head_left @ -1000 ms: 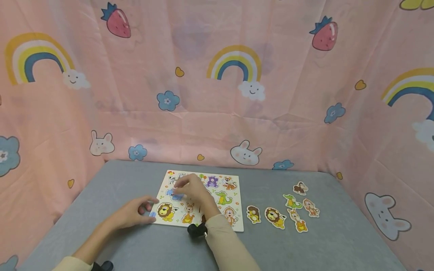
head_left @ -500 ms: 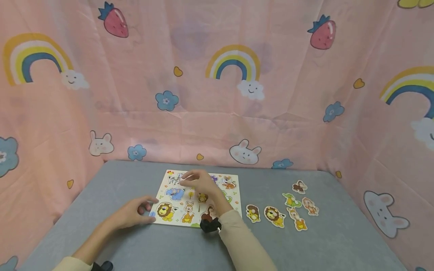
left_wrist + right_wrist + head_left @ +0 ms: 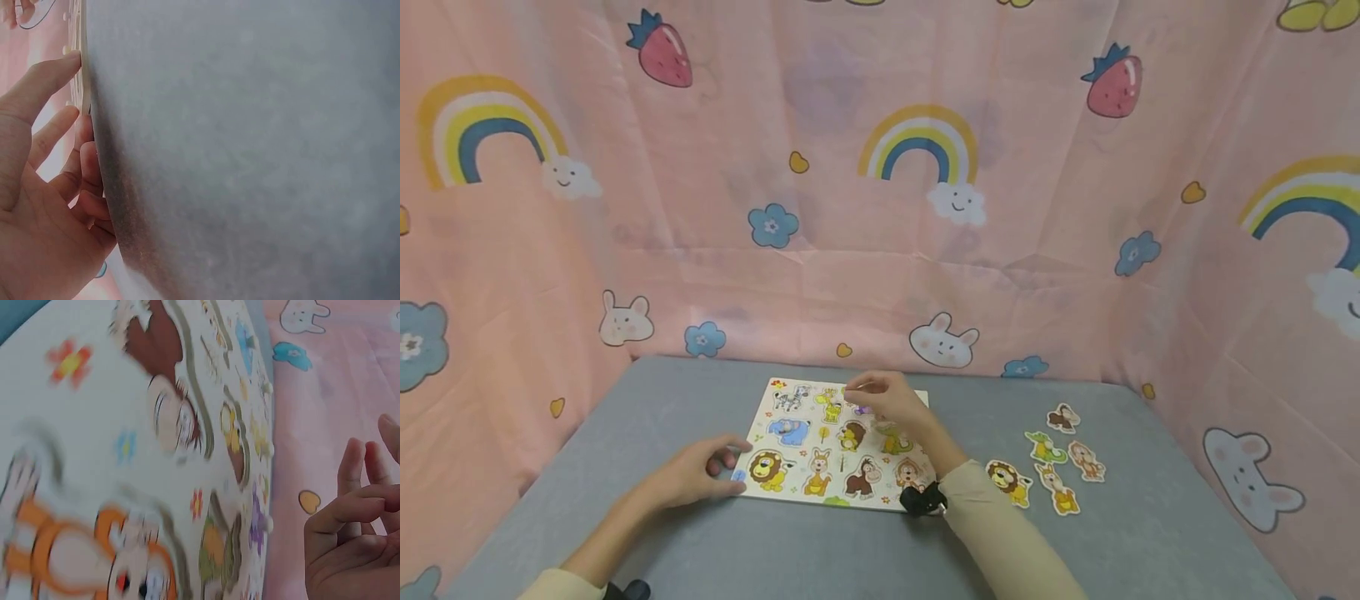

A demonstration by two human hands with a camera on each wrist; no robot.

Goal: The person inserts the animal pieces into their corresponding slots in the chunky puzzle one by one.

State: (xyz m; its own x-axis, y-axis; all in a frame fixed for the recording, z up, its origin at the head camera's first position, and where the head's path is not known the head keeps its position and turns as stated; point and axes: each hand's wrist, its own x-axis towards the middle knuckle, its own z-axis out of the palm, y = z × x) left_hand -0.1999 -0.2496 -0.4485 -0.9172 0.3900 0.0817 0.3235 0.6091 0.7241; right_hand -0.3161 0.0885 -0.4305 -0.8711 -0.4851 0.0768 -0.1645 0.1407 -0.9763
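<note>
An animal puzzle board lies flat on the grey tabletop, near its front middle. The left hand rests on the tabletop at the board's left edge, its fingertips touching that edge; the fingers are loosely bent and its grip is released, holding nothing. The right hand hovers over the far right part of the board, above the purple animal piece, with thumb and forefinger brought close together; whether its grip pinches the piece's peg I cannot tell. To the right of the board, loose animal cutouts lie scattered on the tabletop, well apart from both hands. A pink patterned cloth hangs behind.
</note>
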